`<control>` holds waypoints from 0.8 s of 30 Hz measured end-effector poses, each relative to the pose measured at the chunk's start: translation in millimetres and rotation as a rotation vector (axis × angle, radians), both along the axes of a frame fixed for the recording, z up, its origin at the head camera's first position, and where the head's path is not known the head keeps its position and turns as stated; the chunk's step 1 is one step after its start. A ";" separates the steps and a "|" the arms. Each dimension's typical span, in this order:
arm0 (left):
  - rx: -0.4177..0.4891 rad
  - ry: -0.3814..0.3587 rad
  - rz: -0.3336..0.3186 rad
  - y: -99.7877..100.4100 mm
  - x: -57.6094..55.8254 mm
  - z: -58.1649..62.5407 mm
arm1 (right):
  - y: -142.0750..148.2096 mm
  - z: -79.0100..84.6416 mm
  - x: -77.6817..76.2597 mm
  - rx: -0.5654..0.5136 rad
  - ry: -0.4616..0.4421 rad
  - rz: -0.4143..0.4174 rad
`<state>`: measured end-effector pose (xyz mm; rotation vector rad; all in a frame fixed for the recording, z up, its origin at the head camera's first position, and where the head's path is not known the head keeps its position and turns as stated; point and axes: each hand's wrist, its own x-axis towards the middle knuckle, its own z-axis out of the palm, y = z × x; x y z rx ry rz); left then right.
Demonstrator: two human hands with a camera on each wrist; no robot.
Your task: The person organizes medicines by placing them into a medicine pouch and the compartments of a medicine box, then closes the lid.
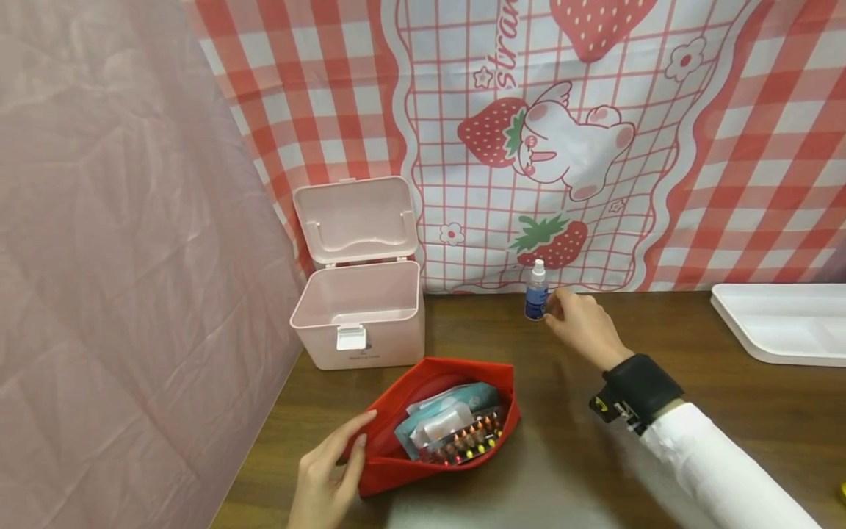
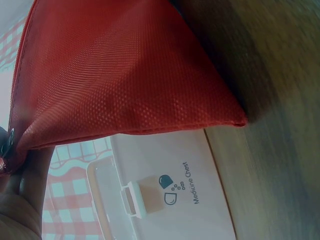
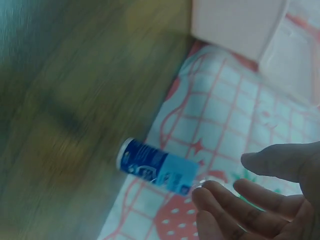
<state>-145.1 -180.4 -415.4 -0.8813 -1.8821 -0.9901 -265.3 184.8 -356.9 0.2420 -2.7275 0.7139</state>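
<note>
A small spray bottle with a white cap and blue label stands upright at the back of the table. Right beside it is my right hand; in the right wrist view its thumb and fingers are spread apart with nothing between them, fingertips near the bottle's upper end. At the front left, my left hand holds the left corner of an open red zip pouch. Inside the pouch lie blister packs of pills and blue-and-white packets. In the left wrist view, the pouch hides most of the left fingers.
Behind the pouch stands a pink medicine chest with its lid raised. A white divided tray lies at the right. The checked strawberry cloth hangs along the back edge, and a pale pink cloth closes the left side.
</note>
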 end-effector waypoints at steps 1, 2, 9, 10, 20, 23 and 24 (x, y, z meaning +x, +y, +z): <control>0.000 0.000 0.001 -0.2 0.0 0.0 | 1.2 -1.1 -4.2 0.000 -0.002 -0.013; 0.000 -0.001 0.002 -0.3 0.0 -0.1 | 2.2 -2.0 -8.7 -0.002 -0.006 -0.023; 0.004 0.022 -0.012 0.1 -1.7 -0.5 | 8.5 -6.2 -38.2 -0.004 -0.034 -0.104; 0.002 0.023 -0.013 0.1 -1.9 -0.6 | 9.1 -6.7 -42.2 -0.004 -0.033 -0.113; 0.001 0.030 -0.014 -0.4 -2.3 -1.7 | 1.1 -4.5 -66.9 -0.029 0.028 -0.143; -0.002 0.027 -0.009 -0.5 -2.1 -1.0 | -2.3 -5.7 -71.5 -0.036 0.044 -0.130; -0.004 0.023 -0.006 -0.6 -2.1 -0.9 | -3.3 -6.2 -73.2 -0.035 0.049 -0.124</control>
